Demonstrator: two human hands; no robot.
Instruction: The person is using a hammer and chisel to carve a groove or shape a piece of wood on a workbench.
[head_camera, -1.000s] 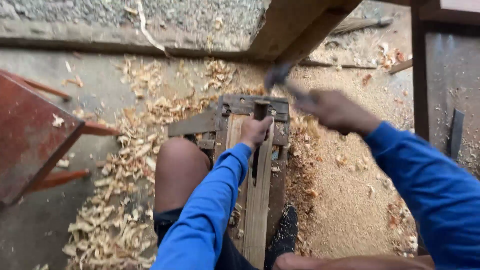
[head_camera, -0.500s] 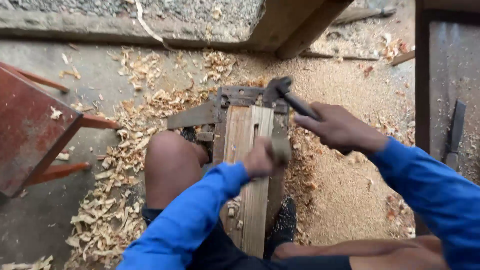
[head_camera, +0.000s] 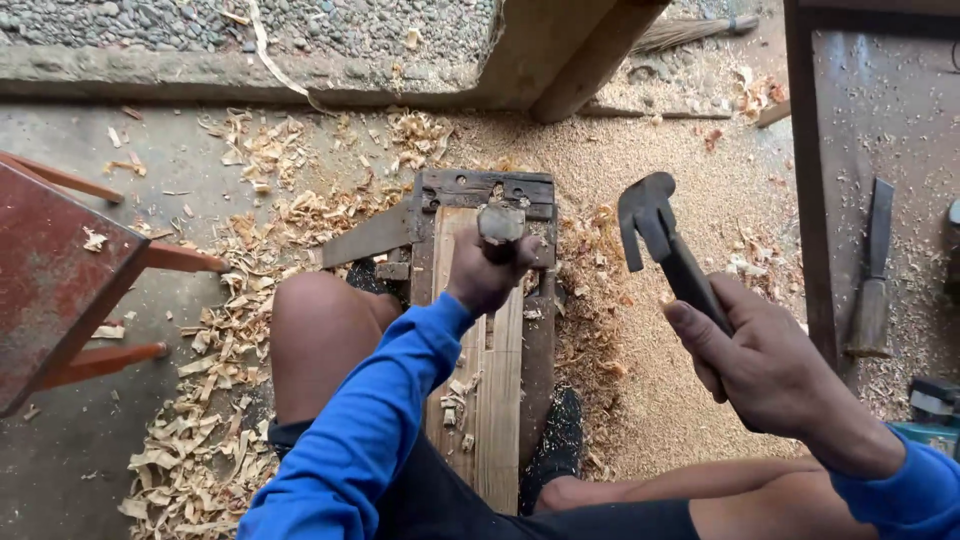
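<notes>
My left hand (head_camera: 488, 272) grips a chisel (head_camera: 501, 224) whose worn butt end points up, held upright over a pale wooden board (head_camera: 487, 390). The board lies lengthwise in a dark wooden jig (head_camera: 488, 192) on the ground between my knees. My right hand (head_camera: 760, 365) holds a dark hammer (head_camera: 652, 225) by its handle, raised to the right of the jig with the head apart from the chisel. Both sleeves are blue.
Wood shavings (head_camera: 215, 400) and sawdust cover the concrete ground around the jig. A red stool (head_camera: 60, 270) stands at the left. A second chisel (head_camera: 872, 270) lies on a dusty bench at the right. A concrete ledge and a wooden post (head_camera: 570, 50) are ahead.
The hammer head has come off the jig's far end and swung back to the right. My left hand has moved forward, setting the chisel upright near the board's far end.
</notes>
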